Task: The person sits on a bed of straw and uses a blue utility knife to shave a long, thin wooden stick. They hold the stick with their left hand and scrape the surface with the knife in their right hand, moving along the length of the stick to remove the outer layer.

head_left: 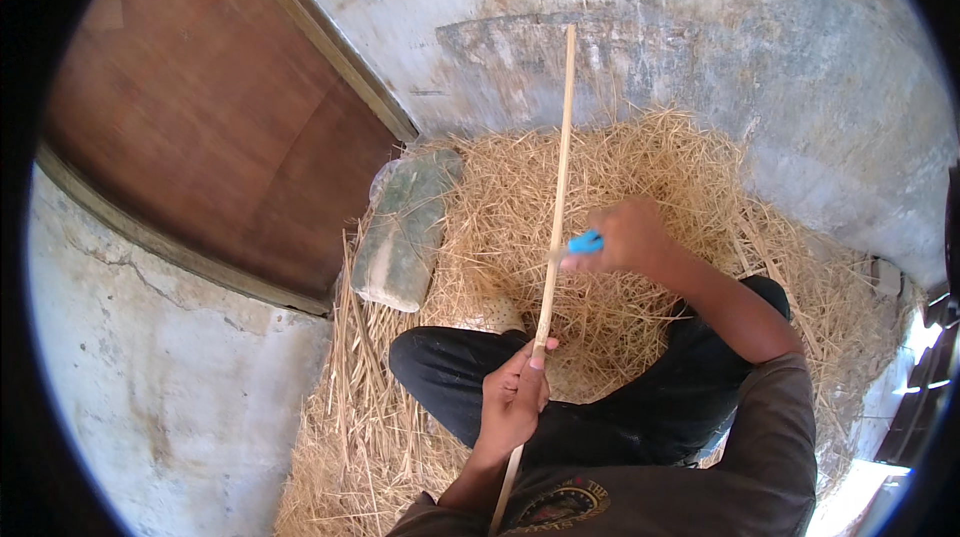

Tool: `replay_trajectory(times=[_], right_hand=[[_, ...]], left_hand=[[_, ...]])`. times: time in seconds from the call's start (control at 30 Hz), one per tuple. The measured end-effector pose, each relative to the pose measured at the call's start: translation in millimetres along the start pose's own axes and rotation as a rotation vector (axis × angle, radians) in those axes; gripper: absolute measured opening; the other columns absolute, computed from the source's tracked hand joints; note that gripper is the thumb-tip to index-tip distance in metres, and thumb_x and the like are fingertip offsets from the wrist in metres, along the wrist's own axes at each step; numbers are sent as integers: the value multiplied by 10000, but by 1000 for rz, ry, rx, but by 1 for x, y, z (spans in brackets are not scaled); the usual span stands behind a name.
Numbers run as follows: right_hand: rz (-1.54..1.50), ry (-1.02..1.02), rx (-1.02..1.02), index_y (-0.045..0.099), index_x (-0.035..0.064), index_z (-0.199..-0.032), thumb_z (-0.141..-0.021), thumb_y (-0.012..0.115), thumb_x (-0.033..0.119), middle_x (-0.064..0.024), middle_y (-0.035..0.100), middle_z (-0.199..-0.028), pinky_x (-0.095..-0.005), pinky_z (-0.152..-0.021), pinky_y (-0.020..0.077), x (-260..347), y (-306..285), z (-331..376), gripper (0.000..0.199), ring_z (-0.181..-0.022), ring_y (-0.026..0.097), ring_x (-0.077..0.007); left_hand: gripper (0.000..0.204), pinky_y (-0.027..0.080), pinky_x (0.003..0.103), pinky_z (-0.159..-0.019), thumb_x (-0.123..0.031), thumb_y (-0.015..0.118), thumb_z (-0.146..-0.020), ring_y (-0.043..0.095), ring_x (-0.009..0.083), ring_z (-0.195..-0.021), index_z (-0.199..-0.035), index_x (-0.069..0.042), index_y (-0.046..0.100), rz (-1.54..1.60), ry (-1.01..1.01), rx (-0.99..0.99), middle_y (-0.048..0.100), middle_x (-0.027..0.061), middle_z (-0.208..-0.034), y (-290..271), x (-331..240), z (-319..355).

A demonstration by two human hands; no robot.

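A long thin pale stick (558, 177) runs from my lap up toward the far wall. My left hand (512, 399) is shut around its lower part, thumb along the shaft. My right hand (628, 235) is closed on a small tool with a blue handle (586, 242), held against the stick about halfway up. I sit cross-legged in dark trousers (600, 407) on a heap of dry straw (660, 167).
A greenish flat stone or block (405, 229) lies on the straw to the left, beside a brown wooden door (210, 107). Stained concrete wall (700, 27) rises behind the straw, and bare concrete floor (150, 377) lies to the left.
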State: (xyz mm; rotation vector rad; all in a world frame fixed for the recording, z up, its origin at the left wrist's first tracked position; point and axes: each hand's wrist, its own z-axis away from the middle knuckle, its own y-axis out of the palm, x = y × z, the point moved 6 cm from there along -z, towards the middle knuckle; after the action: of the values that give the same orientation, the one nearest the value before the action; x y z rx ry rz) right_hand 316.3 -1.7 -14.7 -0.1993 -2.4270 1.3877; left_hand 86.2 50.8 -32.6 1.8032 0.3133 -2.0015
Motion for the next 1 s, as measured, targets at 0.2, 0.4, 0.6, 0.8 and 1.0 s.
replay_trajectory(times=[0.2, 0.4, 0.6, 0.8, 1.0], right_hand=[[41, 192, 129, 571, 85, -552, -684, 461, 843, -33, 459, -432, -352, -377, 351, -44, 8, -14, 778, -393, 494, -190], [74, 388, 75, 564, 99, -545, -772, 432, 785, 5, 413, -437, -335, -397, 371, -89, 0, -20, 734, -402, 448, -156], [11, 819, 4, 606, 77, -657, -851, 345, 736, -14, 473, -518, -366, -487, 437, -183, -32, -17, 735, -517, 495, -168], [55, 1001, -209, 664, 2, -782, -829, 300, 771, -183, 639, -779, -456, -725, 469, -247, -56, 5, 851, -774, 618, -345], [-121, 1291, -343, 624, -90, -1020, -789, 331, 796, -296, 601, -1096, -475, -908, 422, -386, -15, 122, 961, -1056, 584, -389]], left_hand=[[316, 271, 175, -446, -182, 409, -1008, 328, 2, -461, -1237, 1, 527, 19, -13, 26, 392, -64, -530, 3, 5, 7], [333, 278, 191, -452, -215, 410, -1009, 335, 20, -470, -1204, 26, 531, -73, -83, 51, 404, -44, -531, 15, -5, 24], [320, 274, 186, -448, -191, 407, -1008, 332, 9, -475, -1235, 1, 526, -74, -170, 192, 390, -56, -550, 29, 7, 57], [309, 270, 184, -449, -161, 414, -1005, 323, 3, -483, -1254, -21, 530, -99, -182, 250, 367, -66, -556, 36, 10, 61], [304, 284, 185, -451, -202, 427, -1002, 350, 10, -484, -1213, -29, 561, -95, -165, 326, 397, -61, -563, 43, 14, 70]])
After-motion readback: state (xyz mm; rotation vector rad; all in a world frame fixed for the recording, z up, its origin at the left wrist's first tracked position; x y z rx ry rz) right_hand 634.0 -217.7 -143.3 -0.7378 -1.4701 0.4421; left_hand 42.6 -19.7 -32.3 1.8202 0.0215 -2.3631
